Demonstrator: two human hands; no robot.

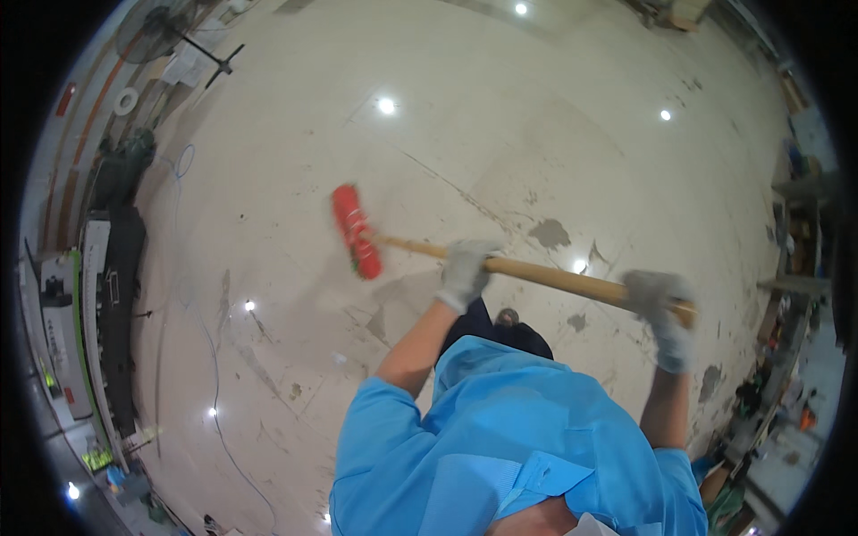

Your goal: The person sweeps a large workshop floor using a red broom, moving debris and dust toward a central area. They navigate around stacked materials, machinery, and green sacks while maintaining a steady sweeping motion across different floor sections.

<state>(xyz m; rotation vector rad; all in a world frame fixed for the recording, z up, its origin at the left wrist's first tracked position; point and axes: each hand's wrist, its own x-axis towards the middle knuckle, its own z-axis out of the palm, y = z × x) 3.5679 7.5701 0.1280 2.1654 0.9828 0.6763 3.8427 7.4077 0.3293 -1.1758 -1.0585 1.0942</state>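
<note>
A push broom with a red head (352, 223) and a long wooden handle (554, 276) slants across in front of me. Its head is a little blurred, over the pale floor to the left. White work gloves cover both hands. Partway along the handle, my left hand (468, 273) has its fingers wrapped round the wood. My right hand (661, 304) grips near the handle's thick end, on the right and closer to my body. One dark shoe tip (508, 317) shows below the handle.
The beige floor (536, 152) has scuffs, dark patches and light reflections. A thin blue cable (215, 375) runs along the left. A standing fan (159, 34) is at the far left, and long dark equipment (121, 313) lines that side. Cluttered shelving (804, 286) borders the right.
</note>
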